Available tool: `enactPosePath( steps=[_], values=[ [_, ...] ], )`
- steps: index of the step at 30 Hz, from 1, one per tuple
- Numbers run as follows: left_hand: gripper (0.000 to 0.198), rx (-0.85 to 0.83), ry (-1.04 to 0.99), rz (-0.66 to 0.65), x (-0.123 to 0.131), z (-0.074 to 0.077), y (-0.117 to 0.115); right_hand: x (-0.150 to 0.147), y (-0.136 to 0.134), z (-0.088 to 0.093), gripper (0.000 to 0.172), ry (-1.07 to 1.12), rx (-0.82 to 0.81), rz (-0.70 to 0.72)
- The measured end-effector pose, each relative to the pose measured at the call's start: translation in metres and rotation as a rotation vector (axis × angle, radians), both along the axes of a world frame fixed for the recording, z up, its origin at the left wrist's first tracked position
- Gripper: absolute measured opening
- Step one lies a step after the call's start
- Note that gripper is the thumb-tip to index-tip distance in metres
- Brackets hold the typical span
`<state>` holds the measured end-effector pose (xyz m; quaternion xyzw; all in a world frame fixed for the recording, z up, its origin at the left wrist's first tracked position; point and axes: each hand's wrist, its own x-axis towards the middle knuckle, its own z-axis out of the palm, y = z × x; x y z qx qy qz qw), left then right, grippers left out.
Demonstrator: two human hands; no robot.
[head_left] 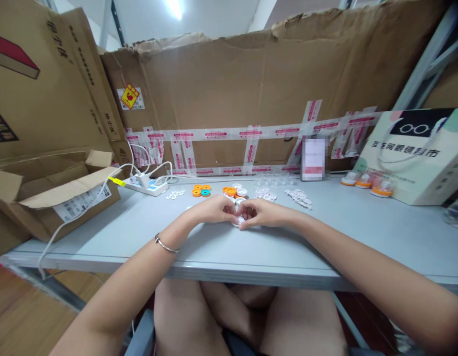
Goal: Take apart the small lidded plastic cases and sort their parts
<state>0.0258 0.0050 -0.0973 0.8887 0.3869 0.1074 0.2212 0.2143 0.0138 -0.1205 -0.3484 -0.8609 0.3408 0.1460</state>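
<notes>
At the middle of the table, my left hand (221,209) and my right hand (256,212) meet with curled fingers around a small white round part (238,222). Both thumbs press against its sides; its finer shape is partly covered by my fingers. Just beyond my hands lies a group of white round caps (242,192) and orange round caps (230,190). Left of these sit several orange rings (197,192) with a teal ring (206,193) among them. Farther left are small white discs (175,194). To the right lie white parts (265,194) and a pile of flat white pieces (298,198).
A power strip (147,185) with plugs and white cables stands at the back left, beside an open cardboard box (88,198). Clear cups (275,179) line the back. Orange-and-white assembled pieces (382,188) stand by a paper bag (410,163). Large cardboard (221,89) walls the table's rear.
</notes>
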Motion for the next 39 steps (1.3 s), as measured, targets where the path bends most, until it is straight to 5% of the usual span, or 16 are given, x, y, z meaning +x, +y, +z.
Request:
enactPosePath(
  steps=[5, 15, 19, 23, 27, 36, 39],
  values=[
    [0.020, 0.006, 0.041, 0.001, 0.001, 0.003, 0.000, -0.002, 0.002, -0.004, 0.044, 0.030, -0.038, -0.014],
    [0.011, 0.270, 0.103, -0.046, 0.001, 0.007, -0.003, -0.002, 0.002, -0.005, 0.041, 0.021, -0.022, -0.035],
    [0.016, 0.331, 0.089, 0.114, -0.025, 0.023, 0.002, -0.002, 0.001, -0.004, 0.041, 0.025, -0.011, -0.040],
    [0.017, 0.268, 0.369, 0.392, -0.057, 0.035, 0.008, -0.003, 0.000, -0.003, 0.040, 0.016, -0.015, -0.039],
    [0.016, 0.171, 0.549, 0.486, -0.067, 0.035, 0.011, -0.003, -0.001, -0.001, 0.039, 0.013, -0.018, -0.050],
    [0.017, 0.229, 0.523, 0.501, -0.057, 0.036, 0.005, -0.003, 0.001, -0.003, 0.041, 0.013, -0.008, -0.043],
    [0.022, 0.349, 0.374, 0.347, -0.046, 0.035, 0.001, -0.003, 0.000, -0.002, 0.039, 0.017, -0.023, -0.054]
  ],
)
